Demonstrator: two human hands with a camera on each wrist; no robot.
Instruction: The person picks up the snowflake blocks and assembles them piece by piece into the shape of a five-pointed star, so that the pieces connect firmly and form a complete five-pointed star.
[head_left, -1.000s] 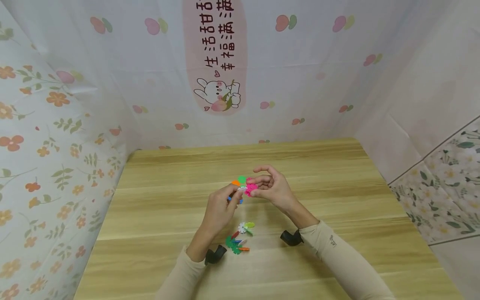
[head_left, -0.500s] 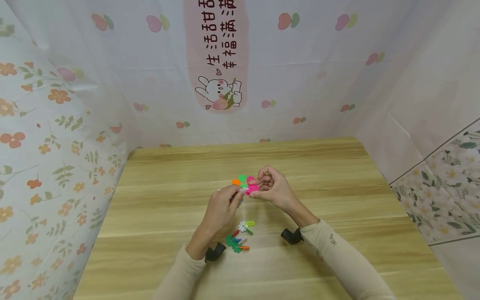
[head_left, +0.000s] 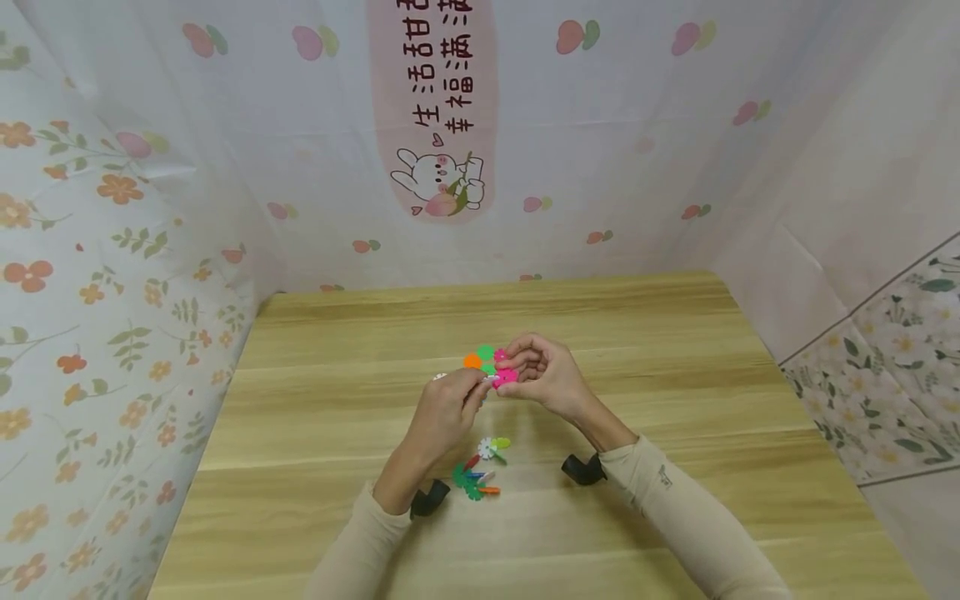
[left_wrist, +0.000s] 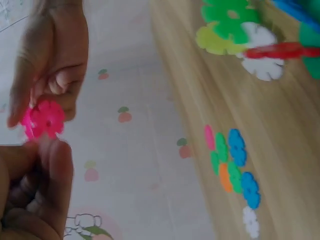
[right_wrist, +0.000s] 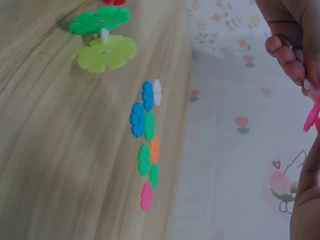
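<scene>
Above the table, both hands meet over small flower-shaped plastic snap discs. My right hand (head_left: 551, 379) pinches a pink flower disc (head_left: 507, 378) between thumb and fingers. From the left, my left hand (head_left: 442, 412) pinches a white piece (head_left: 489, 379) right at the pink disc's edge; its fingers cover most of that piece. The left wrist view shows the pink disc (left_wrist: 49, 121) between both hands' fingertips. Beyond the hands, loose discs lie flat: orange (head_left: 472, 361), green (head_left: 486, 353), pink (head_left: 501, 355), with blue (right_wrist: 138, 120) and white (right_wrist: 157, 92) ones in the right wrist view.
Nearer the body, a cluster of joined discs stands on the wooden table (head_left: 637, 333), with a white disc (head_left: 487, 448), dark green discs (head_left: 472, 492) and an orange one (head_left: 490, 491). A black bent piece (head_left: 583, 469) is by the right wrist. Printed curtains (head_left: 600, 150) enclose the table.
The right hand's raised index finger has curled down toward the pink disc. The left hand has turned slightly, with its fingertips closer to the disc, and hides the blue discs in the head view.
</scene>
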